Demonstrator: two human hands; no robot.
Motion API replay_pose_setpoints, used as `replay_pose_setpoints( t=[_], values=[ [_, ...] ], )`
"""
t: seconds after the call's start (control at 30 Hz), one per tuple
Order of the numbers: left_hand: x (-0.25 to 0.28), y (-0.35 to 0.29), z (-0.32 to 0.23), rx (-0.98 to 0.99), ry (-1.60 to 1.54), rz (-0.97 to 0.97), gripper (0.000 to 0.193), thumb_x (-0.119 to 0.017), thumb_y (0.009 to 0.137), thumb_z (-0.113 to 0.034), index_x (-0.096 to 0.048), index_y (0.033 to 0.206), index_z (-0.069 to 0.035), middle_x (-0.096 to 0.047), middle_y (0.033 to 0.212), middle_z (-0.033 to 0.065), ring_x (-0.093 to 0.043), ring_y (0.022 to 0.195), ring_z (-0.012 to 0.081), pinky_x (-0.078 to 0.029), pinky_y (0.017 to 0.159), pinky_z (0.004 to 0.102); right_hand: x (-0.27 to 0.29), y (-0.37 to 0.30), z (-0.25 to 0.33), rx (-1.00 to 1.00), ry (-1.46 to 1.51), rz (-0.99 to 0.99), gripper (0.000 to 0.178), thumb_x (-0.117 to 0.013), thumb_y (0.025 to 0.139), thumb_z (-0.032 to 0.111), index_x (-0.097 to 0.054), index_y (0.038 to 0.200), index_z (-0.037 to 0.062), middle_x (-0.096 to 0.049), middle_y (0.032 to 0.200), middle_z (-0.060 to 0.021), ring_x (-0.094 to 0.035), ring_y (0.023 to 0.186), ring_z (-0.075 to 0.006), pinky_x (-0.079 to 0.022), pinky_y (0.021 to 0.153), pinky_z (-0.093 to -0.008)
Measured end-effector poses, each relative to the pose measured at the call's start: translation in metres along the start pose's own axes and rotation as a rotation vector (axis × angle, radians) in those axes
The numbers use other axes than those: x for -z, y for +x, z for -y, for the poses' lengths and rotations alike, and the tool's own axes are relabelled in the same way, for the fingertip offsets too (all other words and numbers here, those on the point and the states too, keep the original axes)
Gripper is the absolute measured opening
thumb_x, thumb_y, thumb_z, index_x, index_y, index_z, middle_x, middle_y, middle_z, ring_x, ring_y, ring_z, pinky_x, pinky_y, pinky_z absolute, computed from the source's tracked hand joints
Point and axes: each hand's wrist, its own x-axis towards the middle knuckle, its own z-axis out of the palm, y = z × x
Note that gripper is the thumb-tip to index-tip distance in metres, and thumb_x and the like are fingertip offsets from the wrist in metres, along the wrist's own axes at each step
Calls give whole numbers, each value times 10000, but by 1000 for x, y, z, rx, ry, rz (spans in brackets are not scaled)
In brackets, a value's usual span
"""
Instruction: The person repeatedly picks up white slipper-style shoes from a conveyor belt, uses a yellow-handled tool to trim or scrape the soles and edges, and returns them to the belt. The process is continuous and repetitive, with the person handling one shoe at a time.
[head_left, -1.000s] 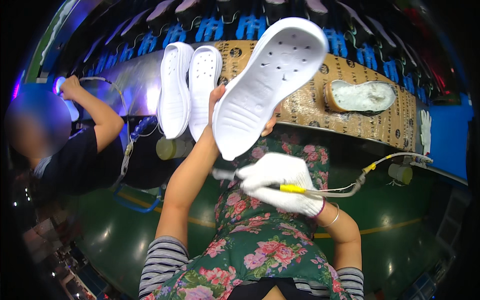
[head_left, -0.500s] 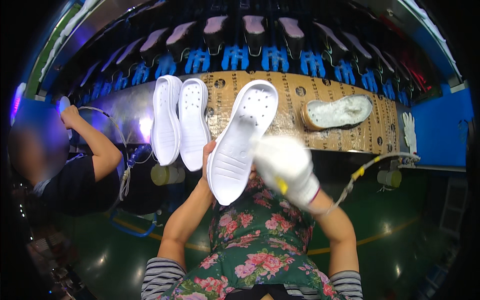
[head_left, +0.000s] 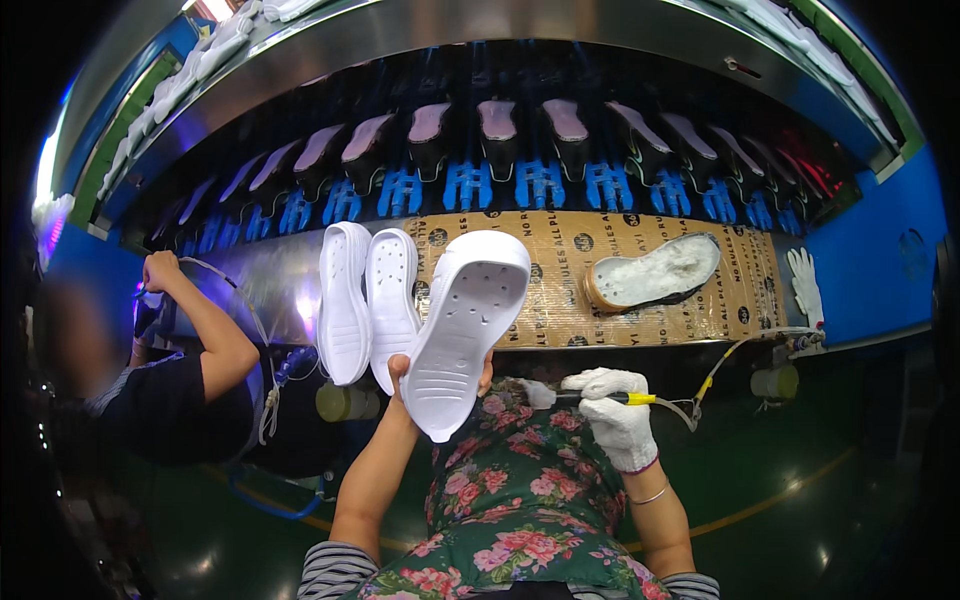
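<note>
My bare left hand (head_left: 399,370) grips a white shoe sole (head_left: 468,325) from behind, its thumb at one edge and fingertips at the other. The sole is tilted with its hollow, holed side facing me. In a white knit glove, my right hand (head_left: 620,425) holds a brush (head_left: 541,395) with pale bristles and a yellow band, in front of the floral apron (head_left: 530,480). Its bristles are apart from the sole. A hose (head_left: 688,408) runs from the brush handle. Two more white soles, one at the left (head_left: 345,310) and one nearer (head_left: 391,275), lie beside the held one.
Printed cardboard (head_left: 560,325) covers part of the bench. On it rests a tan shoe-shaped holder (head_left: 655,272) with whitish contents. A spare glove (head_left: 803,285) lies at the right. Blue clamps (head_left: 540,185) and pink-topped shoe forms (head_left: 497,120) line the back. Another person's hand (head_left: 162,270) works at the left.
My right hand has drawn away from the sole, down and to the right, with the brush. The held sole has moved slightly left and tipped. The view has shifted upward.
</note>
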Motion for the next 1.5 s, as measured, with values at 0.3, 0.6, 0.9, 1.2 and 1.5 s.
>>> replay_pose_setpoints(
  t=[0.3, 0.6, 0.9, 1.2, 1.5],
  values=[
    [-15, 13, 11, 125, 100, -123, 1112, -768, 751, -662, -431, 1514, 74, -618, 1237, 284, -687, 1018, 393, -600, 812, 489, 14, 24, 50, 263, 537, -154, 238, -671, 902, -56, -731, 1098, 66, -707, 1257, -176, -661, 1219, -299, -547, 1039, -411],
    [-19, 23, 65, 447, -49, -26, 946, -726, 855, -508, -416, 1552, 51, -654, 1334, 279, -714, 1149, 375, -589, 1024, 469, -18, 104, 96, 687, 95, -207, 207, -682, 992, 8, -754, 1185, 22, -709, 1287, -148, -680, 1186, -223, -580, 987, -353],
    [-124, 88, -23, 148, -194, 492, 1210, -936, 797, -439, -194, 1668, -44, -357, 1554, 369, -521, 1297, 620, -540, 943, 786, 81, 29, 63, 598, 332, -502, 127, -676, 995, 20, -763, 1085, 38, -732, 1242, -159, -689, 1071, -228, -564, 916, -338],
    [-241, 305, -115, -151, -311, 245, 1040, -513, 989, -745, -179, 1664, -28, -260, 1596, 347, -424, 1396, 512, -392, 1202, 644, 34, 24, 8, 272, 277, -523, 202, -656, 972, -39, -757, 1141, 8, -761, 1181, -105, -727, 1033, -177, -595, 806, -274],
    [-242, 373, -113, -1188, 1693, -294, 1300, -913, 720, -597, -253, 1657, 18, -379, 1595, 313, -393, 1476, 427, -284, 1252, 521, 49, -4, -19, 126, 266, -534, 179, -710, 928, -65, -757, 1097, -30, -784, 1124, -166, -756, 879, -190, -613, 769, -276]
  ],
)
